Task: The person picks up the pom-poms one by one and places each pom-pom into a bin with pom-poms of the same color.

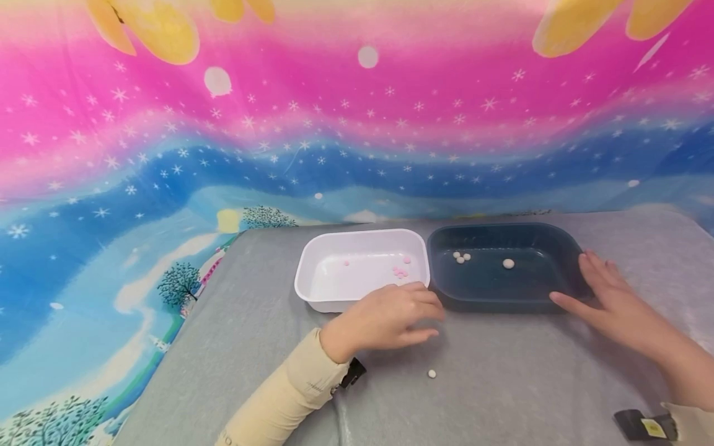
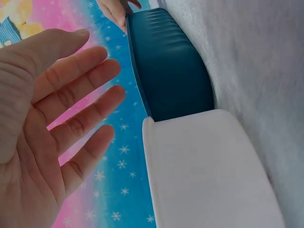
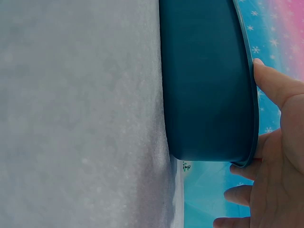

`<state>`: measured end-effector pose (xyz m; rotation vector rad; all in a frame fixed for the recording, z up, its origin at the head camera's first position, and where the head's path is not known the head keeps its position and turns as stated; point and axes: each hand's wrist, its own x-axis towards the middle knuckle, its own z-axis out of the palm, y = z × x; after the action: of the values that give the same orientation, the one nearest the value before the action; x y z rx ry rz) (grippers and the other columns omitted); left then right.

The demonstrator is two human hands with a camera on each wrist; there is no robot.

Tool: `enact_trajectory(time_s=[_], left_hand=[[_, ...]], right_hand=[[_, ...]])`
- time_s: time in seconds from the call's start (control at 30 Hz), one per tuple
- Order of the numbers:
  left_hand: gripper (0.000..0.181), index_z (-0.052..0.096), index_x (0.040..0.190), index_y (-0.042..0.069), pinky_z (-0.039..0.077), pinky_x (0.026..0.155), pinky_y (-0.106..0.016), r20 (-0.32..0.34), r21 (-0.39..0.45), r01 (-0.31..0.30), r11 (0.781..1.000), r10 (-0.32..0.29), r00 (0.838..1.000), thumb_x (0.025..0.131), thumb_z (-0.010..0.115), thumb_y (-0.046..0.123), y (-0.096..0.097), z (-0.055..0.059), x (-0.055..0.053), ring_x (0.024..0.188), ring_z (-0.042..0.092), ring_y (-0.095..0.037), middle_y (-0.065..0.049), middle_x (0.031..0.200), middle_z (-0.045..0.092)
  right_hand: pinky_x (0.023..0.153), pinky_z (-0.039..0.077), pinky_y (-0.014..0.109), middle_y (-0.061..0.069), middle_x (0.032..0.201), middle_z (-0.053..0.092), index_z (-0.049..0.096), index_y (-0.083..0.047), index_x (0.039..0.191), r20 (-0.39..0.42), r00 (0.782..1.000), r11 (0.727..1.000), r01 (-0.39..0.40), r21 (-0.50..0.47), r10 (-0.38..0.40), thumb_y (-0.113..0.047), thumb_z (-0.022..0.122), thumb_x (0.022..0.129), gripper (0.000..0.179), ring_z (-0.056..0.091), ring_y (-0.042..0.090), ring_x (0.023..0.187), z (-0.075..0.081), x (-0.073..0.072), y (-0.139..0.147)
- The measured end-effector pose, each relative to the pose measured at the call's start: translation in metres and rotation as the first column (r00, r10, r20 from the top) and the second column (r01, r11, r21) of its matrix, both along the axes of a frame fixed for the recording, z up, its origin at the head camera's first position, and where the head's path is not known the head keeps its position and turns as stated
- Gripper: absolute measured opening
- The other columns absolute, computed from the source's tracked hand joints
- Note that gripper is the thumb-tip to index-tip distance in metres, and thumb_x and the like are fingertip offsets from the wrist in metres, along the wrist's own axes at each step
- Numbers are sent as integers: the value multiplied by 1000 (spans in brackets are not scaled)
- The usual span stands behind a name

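My left hand (image 1: 390, 316) hovers at the near right corner of a white plastic basin (image 1: 320, 303), its fingers loosely spread and holding nothing. Small pink pieces (image 1: 400, 272) lie in that basin, part of which the hand hides. With thumb and fingers extended, my right hand (image 1: 619, 303) rests against the right end of a dark teal basin (image 1: 502, 303); the thumb touches its near rim. Inside are a larger white ball (image 1: 508, 264) and several smaller white balls (image 1: 460, 259). Another small white ball (image 1: 432, 374) sits on the cloth in front.
The two basins stand side by side on a grey cloth-covered table (image 1: 491, 384), ends touching. Behind and along the left hangs a colourful snowflake-patterned cloth (image 1: 334, 136). Black bands (image 1: 351, 373) are worn at both wrists.
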<state>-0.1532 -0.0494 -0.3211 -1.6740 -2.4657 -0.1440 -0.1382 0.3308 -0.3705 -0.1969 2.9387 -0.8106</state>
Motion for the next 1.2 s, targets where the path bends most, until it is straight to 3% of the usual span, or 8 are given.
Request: enact_trajectory(time_s=[0.3,0.87,1.2], left_hand=[[19,74,108,22,51,91,-19,21,-31,17,999,-16,1000,97,64,32,1,-7,3,109,60,-7,11,110,69],[19,74,105,26,50,83,-17,50,-178,31,984,-22,999,91,70,38,10,-19,7,101,59,-4,16,105,68],[22,74,107,30,50,82,-15,90,-258,9,966,14,996,89,71,42,16,-26,14,108,59,-3,17,110,67]], right_hand=[[105,-8,81,24,157,-30,-16,1,154,18,1000,1000,11,4,-11,-51,50,100,100,-34,50,138,0,0,-1],[105,-9,80,24,157,-30,-16,1,154,16,1000,1000,12,6,-12,-50,50,101,99,-35,49,138,2,0,0],[105,-9,81,23,157,-30,-16,0,154,23,1000,1000,11,8,-11,-51,50,101,99,-35,49,139,2,-1,-1]])
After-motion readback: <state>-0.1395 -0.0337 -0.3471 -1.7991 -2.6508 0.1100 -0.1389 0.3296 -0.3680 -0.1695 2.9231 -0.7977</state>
